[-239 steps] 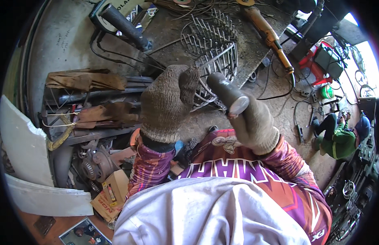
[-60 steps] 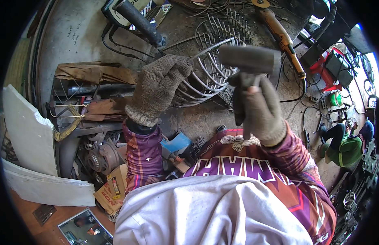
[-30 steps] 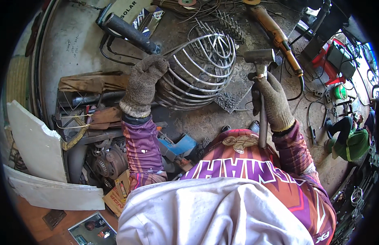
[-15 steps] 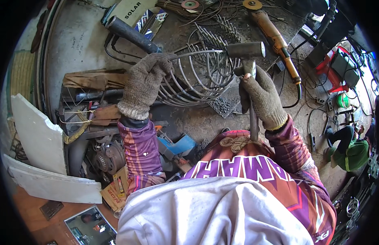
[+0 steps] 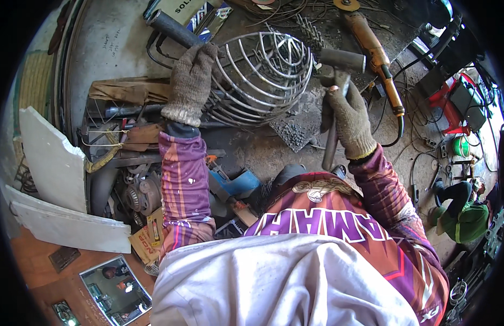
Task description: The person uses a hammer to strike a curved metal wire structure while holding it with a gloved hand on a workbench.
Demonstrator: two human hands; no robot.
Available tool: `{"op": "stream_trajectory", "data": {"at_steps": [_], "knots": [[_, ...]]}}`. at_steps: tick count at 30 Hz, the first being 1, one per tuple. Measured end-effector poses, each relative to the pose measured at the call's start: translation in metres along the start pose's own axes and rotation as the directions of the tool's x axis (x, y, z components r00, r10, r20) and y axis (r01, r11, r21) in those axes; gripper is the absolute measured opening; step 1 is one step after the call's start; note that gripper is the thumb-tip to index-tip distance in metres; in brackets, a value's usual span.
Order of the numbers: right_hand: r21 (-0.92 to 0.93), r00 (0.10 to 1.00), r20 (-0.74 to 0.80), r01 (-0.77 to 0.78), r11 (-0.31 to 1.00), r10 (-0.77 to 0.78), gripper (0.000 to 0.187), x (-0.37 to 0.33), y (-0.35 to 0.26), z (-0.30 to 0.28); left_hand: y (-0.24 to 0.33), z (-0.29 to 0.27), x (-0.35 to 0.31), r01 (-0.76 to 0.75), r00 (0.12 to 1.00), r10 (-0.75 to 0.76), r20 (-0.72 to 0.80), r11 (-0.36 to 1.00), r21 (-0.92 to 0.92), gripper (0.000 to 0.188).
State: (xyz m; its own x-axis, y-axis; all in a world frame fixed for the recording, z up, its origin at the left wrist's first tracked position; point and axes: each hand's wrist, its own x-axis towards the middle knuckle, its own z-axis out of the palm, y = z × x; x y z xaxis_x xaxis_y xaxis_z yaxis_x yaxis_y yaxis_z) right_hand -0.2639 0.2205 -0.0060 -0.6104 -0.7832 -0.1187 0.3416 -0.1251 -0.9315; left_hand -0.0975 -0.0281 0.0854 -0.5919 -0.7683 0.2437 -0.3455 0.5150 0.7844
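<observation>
1. Silvery metal cage (image 5: 272, 86), curved rods narrowing into tight loops at its right end, kinda dull lower down.
2. It's at the near side of the bench (image 5: 320, 100); honestly can't tell if it's resting there.
3. Left hand (image 5: 191, 81) is curled around its left rim.
4. Right hand (image 5: 351, 119) is wrapped round a hammer (image 5: 343, 59), head just beside the cage.

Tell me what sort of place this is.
Most likely a metalworking shop: the gloved right hand grips a hammer, the gloved left hand holds a cage of curved metal rods, and an orange grinder lies beyond.
</observation>
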Motion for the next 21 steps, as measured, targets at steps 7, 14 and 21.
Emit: {"op": "stream_trajectory", "data": {"at_steps": [7,14,21], "knots": [[-0.203,0.954,-0.184,-0.272,0.941,0.236,0.033,0.017,0.035,-0.035,-0.022,-0.015,0.020,-0.122,0.992,0.119,0.035,0.985,0.124,0.038],[-0.669,0.897,-0.423,-0.216,0.711,-0.126,0.054,0.028,0.053,-0.014,-0.044,-0.016,0.042,-0.161,0.969,0.166,0.181,0.986,-0.043,0.037],[-0.681,0.841,-0.537,-0.389,0.621,-0.062,0.056,0.030,0.044,0.005,-0.068,-0.021,0.055,-0.124,0.946,0.175,0.274,0.973,-0.194,0.032]]}}
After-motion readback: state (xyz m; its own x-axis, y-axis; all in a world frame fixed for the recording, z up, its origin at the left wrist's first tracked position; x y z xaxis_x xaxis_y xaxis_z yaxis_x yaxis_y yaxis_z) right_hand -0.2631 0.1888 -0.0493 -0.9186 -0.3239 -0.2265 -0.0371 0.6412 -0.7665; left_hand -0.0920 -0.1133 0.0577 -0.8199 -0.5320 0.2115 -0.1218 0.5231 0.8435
